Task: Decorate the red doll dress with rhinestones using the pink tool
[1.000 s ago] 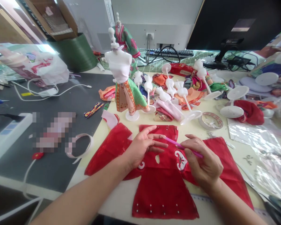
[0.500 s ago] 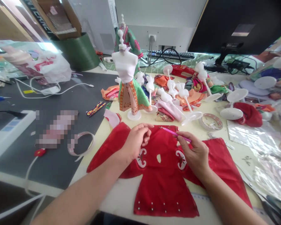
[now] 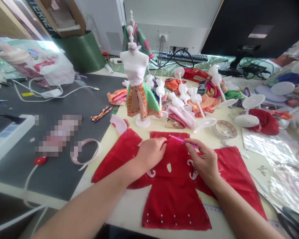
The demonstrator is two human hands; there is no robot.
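A red garment piece (image 3: 175, 199) lies flat before me, with white curled appliqués and a small hole near its middle. Small pearl-like beads dot its lower edge, and a few sit along the upper edge. In my right hand (image 3: 205, 162) is a slim pink pen-like tool (image 3: 183, 140), its tip at the beads of the upper edge. My left hand (image 3: 151, 152) rests on the cloth just left of that tip, fingers curled and pressed together. Whatever those fingers may hold is hidden.
A white dress form (image 3: 134, 68) in a patterned skirt stands behind the cloth. Several small white forms and fabric scraps lie beyond. Tape rolls (image 3: 225, 129) sit on both sides. Black-handled scissors (image 3: 292, 219) lie at right front, with a power strip (image 3: 17, 139) at left.
My left hand has rolled palm-down and shifted slightly right, uncovering more of the garment's upper edge. The pink tool's tip has moved slightly left, with my right hand still around it.
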